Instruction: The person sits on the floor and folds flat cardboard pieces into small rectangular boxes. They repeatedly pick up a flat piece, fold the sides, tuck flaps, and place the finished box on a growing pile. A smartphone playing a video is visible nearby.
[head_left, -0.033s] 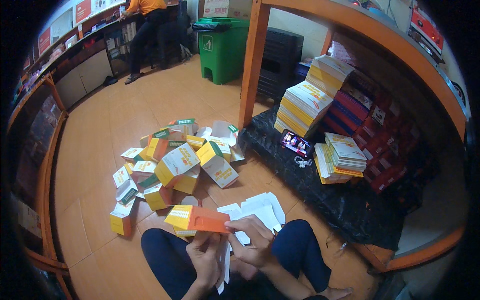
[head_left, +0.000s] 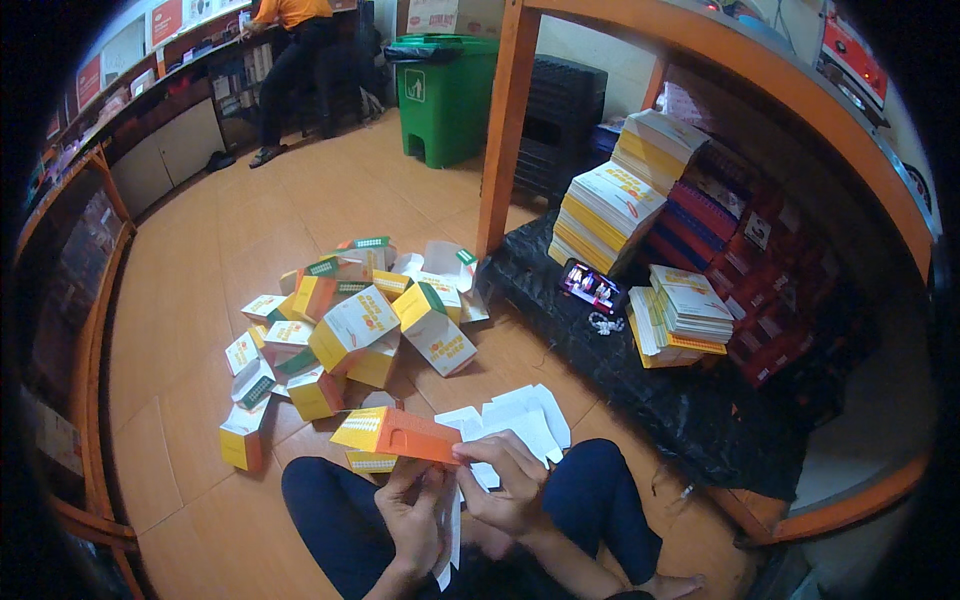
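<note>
The orange-and-yellow rectangular cardboard carton (head_left: 418, 437) sits just beyond the left hand (head_left: 412, 512), which grips its near edge, the carton's long axis running leftward from the right hand (head_left: 505, 485), whose thumb and finger pinch its right end.

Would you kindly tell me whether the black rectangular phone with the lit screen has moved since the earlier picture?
No; the phone shows no visible shift in any direction against the square orange post.

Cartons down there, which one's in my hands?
The carton held by your left hand and right hand, orange side facing the camera; the other cartons lie piled on the floor.
</note>
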